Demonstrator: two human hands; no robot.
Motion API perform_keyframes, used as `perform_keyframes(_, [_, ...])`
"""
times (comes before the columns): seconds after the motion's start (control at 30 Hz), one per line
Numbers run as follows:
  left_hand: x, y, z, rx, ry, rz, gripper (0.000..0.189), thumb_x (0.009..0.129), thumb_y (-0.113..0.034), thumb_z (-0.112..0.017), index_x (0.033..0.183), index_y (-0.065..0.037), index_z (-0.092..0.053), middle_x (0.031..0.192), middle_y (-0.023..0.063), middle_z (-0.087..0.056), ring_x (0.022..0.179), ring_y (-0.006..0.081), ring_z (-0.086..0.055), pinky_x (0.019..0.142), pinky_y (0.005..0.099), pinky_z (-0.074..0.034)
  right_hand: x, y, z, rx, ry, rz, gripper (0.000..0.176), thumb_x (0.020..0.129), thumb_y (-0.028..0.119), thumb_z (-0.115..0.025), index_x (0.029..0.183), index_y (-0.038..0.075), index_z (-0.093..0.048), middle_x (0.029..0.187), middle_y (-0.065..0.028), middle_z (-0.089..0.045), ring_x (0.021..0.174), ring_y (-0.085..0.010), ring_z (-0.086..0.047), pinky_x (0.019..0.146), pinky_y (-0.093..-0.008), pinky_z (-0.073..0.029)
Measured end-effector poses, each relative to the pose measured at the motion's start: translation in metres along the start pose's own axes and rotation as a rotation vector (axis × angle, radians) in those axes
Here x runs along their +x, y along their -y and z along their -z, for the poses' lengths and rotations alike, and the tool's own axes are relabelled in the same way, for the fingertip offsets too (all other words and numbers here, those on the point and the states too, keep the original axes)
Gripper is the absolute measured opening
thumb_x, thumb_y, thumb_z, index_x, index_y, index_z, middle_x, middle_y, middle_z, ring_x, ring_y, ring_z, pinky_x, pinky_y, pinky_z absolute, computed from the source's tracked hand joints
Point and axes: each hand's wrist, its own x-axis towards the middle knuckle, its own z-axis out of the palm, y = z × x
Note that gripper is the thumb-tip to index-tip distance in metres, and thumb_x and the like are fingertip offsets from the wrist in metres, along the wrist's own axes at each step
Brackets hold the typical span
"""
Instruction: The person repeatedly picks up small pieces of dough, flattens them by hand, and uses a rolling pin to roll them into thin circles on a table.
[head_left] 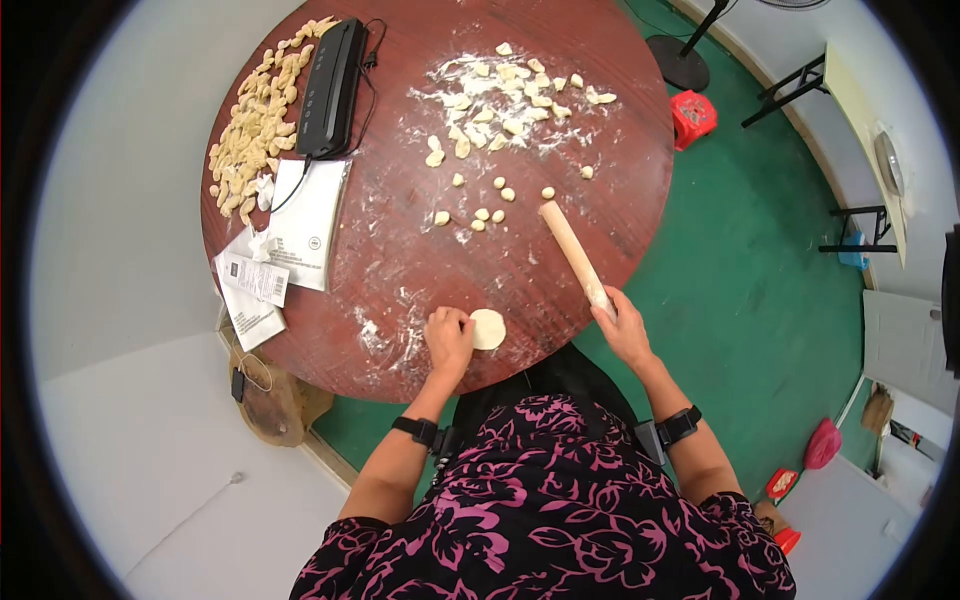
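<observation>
Near the front edge of the table lies a flat round dough wrapper point(488, 329). My left hand point(450, 338) is closed at its left edge, the curled fingers and thumb gripping the rim. A wooden rolling pin point(572, 248) slants up and to the left, its lower end wrapped in my right hand point(622, 330); it is apart from the wrapper. Beyond, several small dough balls point(482, 214) sit on the tabletop. Farther back, many dough pieces point(510, 100) lie scattered in white flour.
On the round reddish table point(400, 250), a black vacuum sealer point(332, 88) with a cord stands at the back left. Shaped dough pieces point(250, 140) are heaped beside it. White plastic bags point(310, 225) lie nearer. A red stool point(692, 118) stands on the green floor.
</observation>
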Motion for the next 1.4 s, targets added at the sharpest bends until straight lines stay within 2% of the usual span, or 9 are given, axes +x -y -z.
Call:
perform_keyframes(0.1, [-0.004, 0.000, -0.001, -0.013, -0.026, -0.018, 0.015, 0.066, -0.015, -0.073, 0.074, -0.008, -0.062, 0.077, 0.0073, -0.058, 0.080, 0.0286, -0.056, 0.072, 0.0440, -0.042, 0.010, -0.023, 0.021, -0.134, 0.046, 0.188, 0.041, 0.081, 0.020, -0.064, 0.116, 0.003, -0.052, 0.100, -0.0148, -0.058, 0.094, -0.0330, -0.057, 0.081, -0.0405, -0.043])
perform_keyframes(0.23, [-0.011, -0.007, -0.003, -0.026, 0.060, 0.313, 0.016, 0.067, -0.017, -0.073, 0.075, -0.007, -0.064, 0.077, 0.0074, -0.060, 0.079, 0.0278, -0.057, 0.073, 0.0438, -0.044, 0.040, -0.031, 0.043, -0.390, 0.198, 0.513, 0.043, 0.076, 0.019, -0.068, 0.114, 0.007, -0.054, 0.097, -0.0094, -0.056, 0.093, -0.0280, -0.054, 0.082, -0.0389, -0.039])
perform_keyframes(0.4, [-0.015, -0.013, -0.008, 0.067, -0.092, 0.291, 0.017, 0.070, -0.016, -0.073, 0.075, -0.004, -0.062, 0.071, 0.0102, -0.063, 0.066, 0.0298, -0.061, 0.064, 0.0384, -0.048, 0.113, -0.021, 0.027, -0.521, 0.147, 0.813, 0.041, 0.073, 0.021, -0.070, 0.110, 0.008, -0.057, 0.099, -0.0053, -0.055, 0.097, -0.0243, -0.051, 0.085, -0.0378, -0.037])
perform_keyframes(0.57, [-0.009, -0.031, 0.002, -0.070, -0.103, 0.365, 0.013, 0.077, -0.011, -0.068, 0.080, -0.001, -0.059, 0.068, 0.0119, -0.064, 0.062, 0.0244, -0.063, 0.059, 0.0331, -0.048, 0.138, -0.004, 0.018, -0.362, 0.178, 0.667, 0.040, 0.073, 0.028, -0.071, 0.105, 0.006, -0.060, 0.102, -0.0067, -0.054, 0.101, -0.0251, -0.049, 0.088, -0.0394, -0.035])
perform_keyframes(0.7, [0.035, -0.068, 0.029, -0.419, -0.219, 0.427, 0.010, 0.082, -0.002, -0.062, 0.089, 0.002, -0.058, 0.073, 0.0064, -0.064, 0.068, 0.0083, -0.059, 0.059, 0.0236, -0.046, 0.148, -0.008, 0.022, -0.382, 0.076, 0.724, 0.036, 0.075, 0.029, -0.070, 0.101, 0.005, -0.062, 0.103, -0.0076, -0.055, 0.103, -0.0254, -0.049, 0.088, -0.0393, -0.035])
perform_keyframes(1.13, [0.244, -0.208, -0.054, -1.098, -0.037, 0.446, 0.022, 0.082, -0.008, -0.065, 0.101, 0.001, -0.056, 0.088, 0.0073, -0.063, 0.075, 0.0111, -0.060, 0.060, 0.0219, -0.047, 0.178, -0.027, 0.065, -0.288, -0.065, 0.375, 0.022, 0.079, 0.016, -0.064, 0.098, 0.003, -0.063, 0.095, -0.0109, -0.060, 0.092, -0.0285, -0.056, 0.081, -0.0396, -0.042])
perform_keyframes(1.27, [0.259, -0.222, -0.077, -1.260, -0.063, 0.456, 0.030, 0.084, -0.011, -0.065, 0.109, 0.000, -0.053, 0.096, 0.0084, -0.062, 0.079, 0.0116, -0.059, 0.066, 0.0242, -0.047, 0.154, -0.020, 0.072, -0.302, -0.033, 0.459, 0.049, 0.072, 0.033, -0.071, 0.109, 0.004, -0.058, 0.107, -0.0124, -0.055, 0.105, -0.0301, -0.051, 0.086, -0.0430, -0.040])
perform_keyframes(1.33, [0.244, -0.209, -0.087, -0.773, -0.169, 0.290, 0.038, 0.081, -0.009, -0.065, 0.114, 0.002, -0.051, 0.108, 0.0159, -0.058, 0.093, 0.0224, -0.056, 0.078, 0.0344, -0.045, 0.124, -0.010, 0.075, -0.409, 0.256, 0.722, 0.066, 0.065, 0.043, -0.073, 0.117, 0.007, -0.052, 0.115, -0.0127, -0.051, 0.112, -0.0293, -0.047, 0.093, -0.0459, -0.035])
perform_keyframes(1.4, [0.200, -0.194, -0.077, -0.287, -0.217, -0.044, 0.041, 0.080, -0.011, -0.065, 0.116, 0.001, -0.050, 0.113, 0.0185, -0.055, 0.103, 0.0303, -0.053, 0.087, 0.0405, -0.042, 0.113, -0.045, 0.057, -0.578, 0.285, 0.906, 0.060, 0.069, 0.037, -0.070, 0.119, 0.010, -0.050, 0.119, -0.0117, -0.050, 0.115, -0.0269, -0.045, 0.098, -0.0465, -0.031])
